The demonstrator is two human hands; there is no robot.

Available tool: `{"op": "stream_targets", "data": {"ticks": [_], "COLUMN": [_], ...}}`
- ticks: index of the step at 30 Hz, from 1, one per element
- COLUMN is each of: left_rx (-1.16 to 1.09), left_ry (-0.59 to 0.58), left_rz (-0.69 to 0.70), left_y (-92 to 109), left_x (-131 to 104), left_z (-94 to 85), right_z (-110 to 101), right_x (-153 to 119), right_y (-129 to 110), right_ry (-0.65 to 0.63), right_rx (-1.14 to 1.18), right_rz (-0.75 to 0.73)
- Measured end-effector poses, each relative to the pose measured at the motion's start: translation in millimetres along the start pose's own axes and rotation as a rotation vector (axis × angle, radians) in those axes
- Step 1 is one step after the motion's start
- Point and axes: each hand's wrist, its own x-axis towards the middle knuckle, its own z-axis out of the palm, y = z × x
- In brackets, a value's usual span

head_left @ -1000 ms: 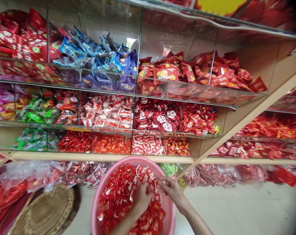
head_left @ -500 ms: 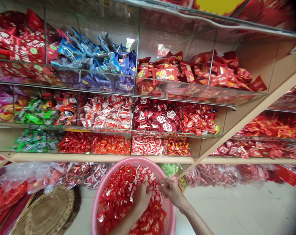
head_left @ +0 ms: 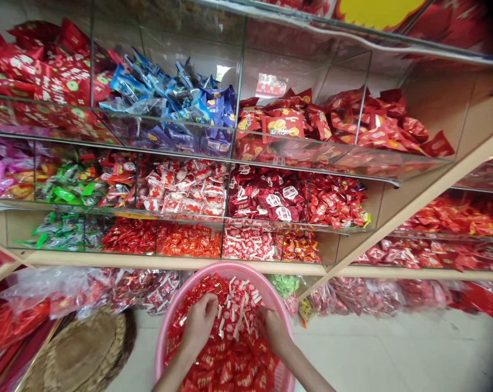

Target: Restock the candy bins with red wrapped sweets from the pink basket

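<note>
A pink plastic basket (head_left: 160, 340) full of wrapped candies stands in front of me. Red candies with gold print (head_left: 230, 362) fill its near side, and red-and-white candies (head_left: 239, 305) lie in the far middle. My left hand (head_left: 201, 321) hovers over the left part of the pile, its fingers curled together; whatever may be in them is hidden. On the right, inside the rim, my right hand (head_left: 273, 329) has its fingers bent down at the edge of the red-and-white candies. Its fingertips are in shadow, and I cannot make out anything in them.
Glass-fronted shelves hold candies in compartments, among them blue packets (head_left: 160, 92) and maroon packets (head_left: 271, 196). A wooden shelf edge (head_left: 148, 261) runs just behind the basket. A woven round mat (head_left: 85, 348) and clear plastic bags (head_left: 54, 288) lie on the left; more bagged candies (head_left: 361, 294) line the floor.
My left hand has moved left and up, away from the basket's middle. My right hand has shifted slightly left and lower. The red-and-white candies are more exposed. The view has shifted slightly.
</note>
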Motion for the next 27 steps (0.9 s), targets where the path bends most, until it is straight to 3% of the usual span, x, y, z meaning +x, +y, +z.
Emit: {"op": "stream_targets", "data": {"ticks": [6, 13, 19, 27], "left_rx": [0.029, 0.159, 0.26, 0.376], "left_ry": [0.09, 0.285, 0.281, 0.326], "left_rz": [-0.002, -0.011, -0.012, 0.026], "left_y": [-10, -32, -37, -42], "left_x": [3, 17, 22, 32], "left_z": [-42.2, -84.7, -85.7, -78.1], "right_z": [6, 3, -3, 7], "right_x": [-6, -9, -4, 6], "right_y": [-14, -10, -12, -14], "right_ry": [-0.09, -0.073, -0.084, -0.161], "right_rx": [-0.447, -0.519, -0.538, -0.566], "right_rz": [0.085, 0.072, 0.013, 0.015]}}
